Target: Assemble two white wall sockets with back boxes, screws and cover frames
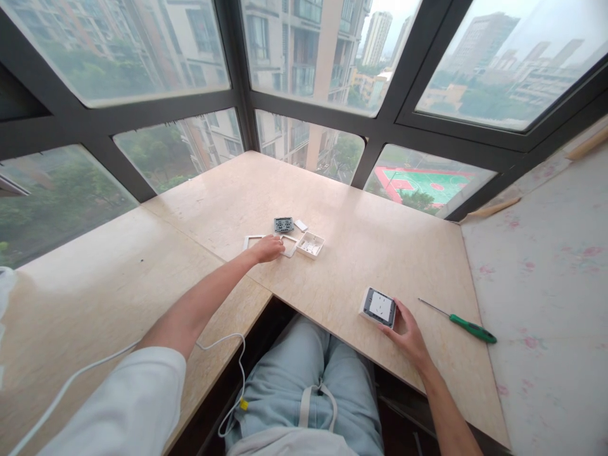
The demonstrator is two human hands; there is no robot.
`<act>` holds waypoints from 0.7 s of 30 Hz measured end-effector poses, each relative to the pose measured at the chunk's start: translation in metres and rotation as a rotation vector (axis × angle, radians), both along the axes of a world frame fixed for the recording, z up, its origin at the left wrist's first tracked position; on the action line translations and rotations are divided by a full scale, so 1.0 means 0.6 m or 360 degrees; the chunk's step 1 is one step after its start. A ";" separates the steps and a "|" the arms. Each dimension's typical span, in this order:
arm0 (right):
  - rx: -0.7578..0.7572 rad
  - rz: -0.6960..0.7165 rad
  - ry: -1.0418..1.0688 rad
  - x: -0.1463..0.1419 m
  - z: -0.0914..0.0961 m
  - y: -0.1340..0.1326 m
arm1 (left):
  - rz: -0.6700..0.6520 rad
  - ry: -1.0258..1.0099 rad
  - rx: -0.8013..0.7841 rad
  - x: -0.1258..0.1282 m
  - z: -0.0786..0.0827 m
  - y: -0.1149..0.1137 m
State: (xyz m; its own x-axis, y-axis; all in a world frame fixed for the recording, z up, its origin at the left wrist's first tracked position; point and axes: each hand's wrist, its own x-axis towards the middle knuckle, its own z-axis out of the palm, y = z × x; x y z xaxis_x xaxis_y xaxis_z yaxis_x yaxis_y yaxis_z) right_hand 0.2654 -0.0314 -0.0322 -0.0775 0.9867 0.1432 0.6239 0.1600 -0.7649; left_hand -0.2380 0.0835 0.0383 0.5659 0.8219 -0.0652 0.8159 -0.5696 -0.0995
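My left hand [270, 249] reaches far out over the table, its fingers closed at the edge of a thin white faceplate frame [291, 253]. A second white frame [246, 242] lies partly hidden behind that hand. Close by are an open white mounting box [311, 251], a dark grey socket module [284, 224] and a small white cover piece [301, 225]. Near the front edge, my right hand [407, 332] grips a wall socket [380, 306] by its right side, thumb and fingers around it. This socket has a white face, a grey surround and a white box beneath.
A screwdriver [468, 327] with a green handle lies right of my right hand. The beige tabletop [351, 253] has an inner corner at my lap. A white cable [85, 368] crosses the left side and hangs over the edge. Windows and a papered wall [541, 304] border the table.
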 end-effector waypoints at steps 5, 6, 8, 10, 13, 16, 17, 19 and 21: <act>0.0029 0.0005 -0.0008 -0.007 0.006 -0.003 | -0.0036 -0.0045 0.0048 0.007 0.005 -0.015; 0.0036 0.0003 -0.0008 -0.008 0.007 -0.004 | -0.0041 -0.0058 0.0054 0.008 0.007 -0.017; 0.0043 0.0000 -0.0010 -0.010 0.008 -0.004 | -0.0036 -0.0089 0.0069 0.012 0.011 -0.022; 0.0039 0.0002 -0.0015 -0.010 0.007 -0.004 | -0.0012 -0.0129 0.0088 0.016 0.017 -0.024; 0.0044 0.0012 -0.0015 -0.010 0.007 -0.005 | 0.0044 -0.0203 0.0118 0.026 0.030 -0.025; 0.0056 0.0011 -0.0007 -0.011 0.007 -0.007 | 0.0118 -0.0292 0.0169 0.044 0.046 -0.025; 0.0057 0.0009 -0.0009 -0.011 0.007 -0.007 | 0.0150 -0.0326 0.0198 0.053 0.051 -0.026; 0.0069 0.0004 -0.0024 -0.011 0.006 -0.006 | 0.0213 -0.0429 0.0263 0.074 0.060 -0.028; 0.0092 0.0012 -0.0046 -0.011 0.003 -0.005 | 0.0240 -0.0569 0.0318 0.102 0.064 -0.034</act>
State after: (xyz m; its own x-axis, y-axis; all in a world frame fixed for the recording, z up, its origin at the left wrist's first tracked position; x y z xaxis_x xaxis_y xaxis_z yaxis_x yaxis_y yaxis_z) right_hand 0.2586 -0.0346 -0.0303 -0.0898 0.9762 0.1975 0.6442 0.2082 -0.7359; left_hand -0.1768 0.0629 0.0769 0.3968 0.8737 0.2815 0.8916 -0.4398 0.1082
